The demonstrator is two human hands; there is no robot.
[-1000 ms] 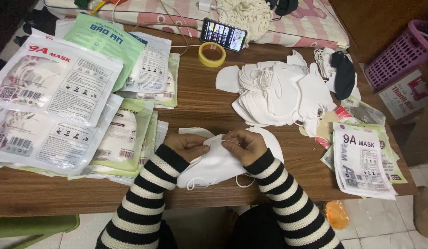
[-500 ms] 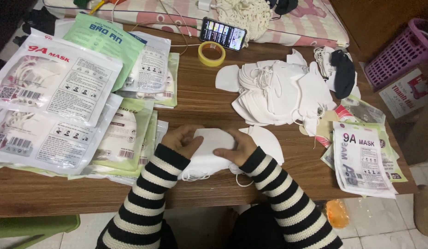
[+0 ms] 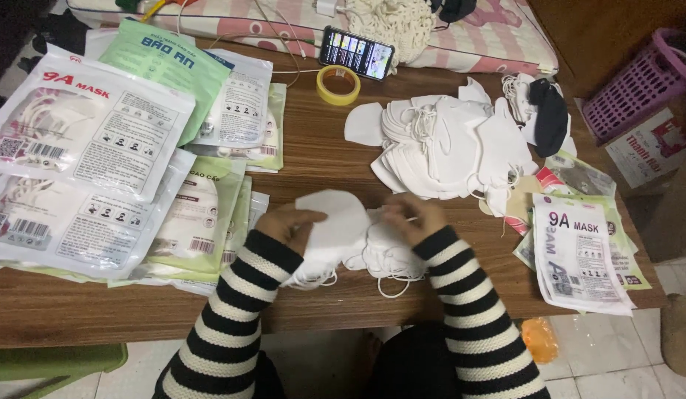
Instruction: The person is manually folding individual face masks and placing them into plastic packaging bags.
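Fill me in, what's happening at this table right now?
A person in striped sleeves holds a small stack of white face masks at the near edge of the wooden table. The left hand grips the stack's left side and the right hand its right, with ear loops dangling below. A bigger loose mask pile lies further back, packaged mask bags to the left, and a tape roll beside a phone.

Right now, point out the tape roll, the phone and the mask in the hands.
tape roll (image 3: pixel 338 84), head view, on its yellow rim.
phone (image 3: pixel 357 53), head view, middle of the lit screen.
white mask (image 3: pixel 335 222), head view, on its flat front panel between the hands.
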